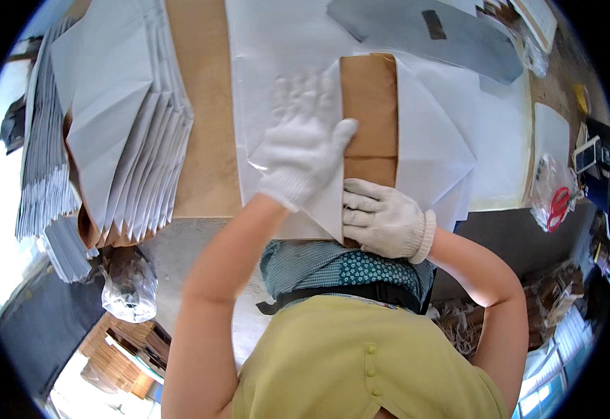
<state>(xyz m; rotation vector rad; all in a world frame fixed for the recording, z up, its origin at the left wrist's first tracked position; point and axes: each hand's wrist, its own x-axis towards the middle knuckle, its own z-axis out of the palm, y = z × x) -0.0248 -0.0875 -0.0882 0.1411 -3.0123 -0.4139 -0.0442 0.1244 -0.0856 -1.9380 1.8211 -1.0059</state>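
A white paper sheet with a brown inner face lies on the table in front of me, its white side flaps folded toward the middle. My left hand, in a white knitted glove, rests flat on the left flap with fingers stretched toward the far side; the fingertips are slightly blurred. Lower down, my right hand, also gloved, lies across the near end of the brown strip, its fingers extended to the left flap's edge. Neither hand grips anything.
Folded white paper bags stand stacked at the table's left. A grey flat plate lies at the far right. Red-handled scissors hang in clear plastic by the right edge. A clear plastic bag hangs below the left stack.
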